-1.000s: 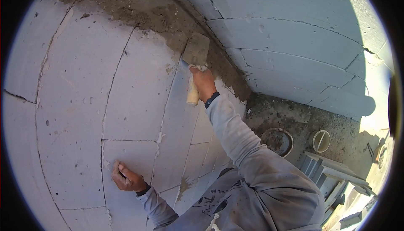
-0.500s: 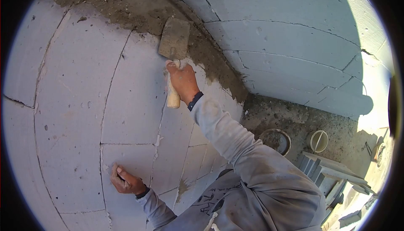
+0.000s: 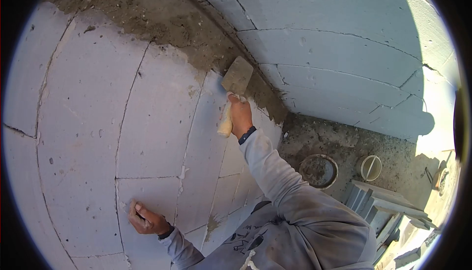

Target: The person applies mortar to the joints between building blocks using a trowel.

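Observation:
My right hand is closed around the pale handle of a trowel. The trowel's flat, mortar-stained blade lies over the lower edge of a wet grey-brown mortar band, close to the corner of two walls. Below and to the left, my left hand is at the white block wall, with its fingers curled and the thumb near the forefinger. Whether anything is inside those fingers is hidden.
A second block wall meets this one at the corner, partly sunlit. On the rough floor below stand a round tub and a white bucket with a handle across it. Stacked block pieces lie at lower right.
My right hand has moved the trowel to the right and downward along the mortar band, nearer the corner. My left hand has stayed almost in place.

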`<move>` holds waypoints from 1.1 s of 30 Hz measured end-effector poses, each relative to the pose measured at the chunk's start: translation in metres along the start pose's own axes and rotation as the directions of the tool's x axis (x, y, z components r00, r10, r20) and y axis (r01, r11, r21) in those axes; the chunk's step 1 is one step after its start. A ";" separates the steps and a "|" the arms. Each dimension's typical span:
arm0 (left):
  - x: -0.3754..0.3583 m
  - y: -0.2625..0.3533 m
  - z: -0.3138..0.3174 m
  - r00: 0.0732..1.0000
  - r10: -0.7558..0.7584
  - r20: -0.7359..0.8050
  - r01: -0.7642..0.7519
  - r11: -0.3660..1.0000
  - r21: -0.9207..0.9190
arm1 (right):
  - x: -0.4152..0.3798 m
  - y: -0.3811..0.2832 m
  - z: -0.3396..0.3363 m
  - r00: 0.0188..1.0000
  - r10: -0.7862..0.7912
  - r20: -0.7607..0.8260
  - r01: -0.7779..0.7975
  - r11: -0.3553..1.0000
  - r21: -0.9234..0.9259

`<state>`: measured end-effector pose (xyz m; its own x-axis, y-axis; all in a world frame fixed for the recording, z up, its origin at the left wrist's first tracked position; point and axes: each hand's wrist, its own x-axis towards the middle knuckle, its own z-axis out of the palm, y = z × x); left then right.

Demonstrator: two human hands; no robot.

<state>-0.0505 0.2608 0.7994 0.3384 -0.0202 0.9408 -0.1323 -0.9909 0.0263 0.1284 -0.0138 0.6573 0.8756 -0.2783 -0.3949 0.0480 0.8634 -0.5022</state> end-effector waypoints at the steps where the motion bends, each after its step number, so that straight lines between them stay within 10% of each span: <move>1: 0.001 0.000 0.002 0.999 0.028 -0.017 -0.028 0.999 0.041 | 0.009 -0.002 -0.003 0.996 0.056 -0.064 -0.049 0.993 0.111; 4: 0.001 -0.002 0.002 0.998 0.053 -0.042 -0.050 0.995 0.084 | 0.028 0.000 0.011 0.987 0.123 -0.103 -0.094 0.963 0.251; 6: 0.002 -0.002 0.005 0.998 0.055 -0.040 -0.051 0.996 0.079 | 0.015 -0.007 0.039 0.990 -0.141 -0.019 0.140 0.989 -0.043; 14: 0.000 0.000 0.003 0.999 0.027 -0.034 -0.025 0.998 0.060 | 0.025 -0.006 0.009 0.985 0.094 -0.144 -0.051 0.958 0.281; 20: -0.001 0.000 0.003 0.999 -0.016 -0.033 0.016 1.000 0.020 | 0.022 -0.004 0.014 0.990 -0.143 0.015 0.143 0.970 -0.195; 23: 0.000 0.002 0.001 1.000 0.001 -0.023 0.002 0.995 0.104 | 0.015 -0.013 0.010 0.991 0.040 -0.126 -0.007 0.969 0.248; 27: 0.000 0.002 0.006 0.999 -0.003 -0.047 0.004 1.000 0.021 | 0.016 -0.001 0.035 0.993 -0.116 -0.020 0.113 0.987 -0.111; 33: 0.000 0.001 0.002 0.999 0.026 -0.035 -0.023 0.996 0.089 | 0.006 -0.011 0.022 0.996 0.084 -0.018 -0.079 0.979 0.189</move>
<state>-0.0488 0.2597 0.7988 0.3016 -0.0411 0.9525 -0.0565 -0.9981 -0.0252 0.1441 -0.0161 0.6775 0.8675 -0.2122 -0.4500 0.0683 0.9467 -0.3147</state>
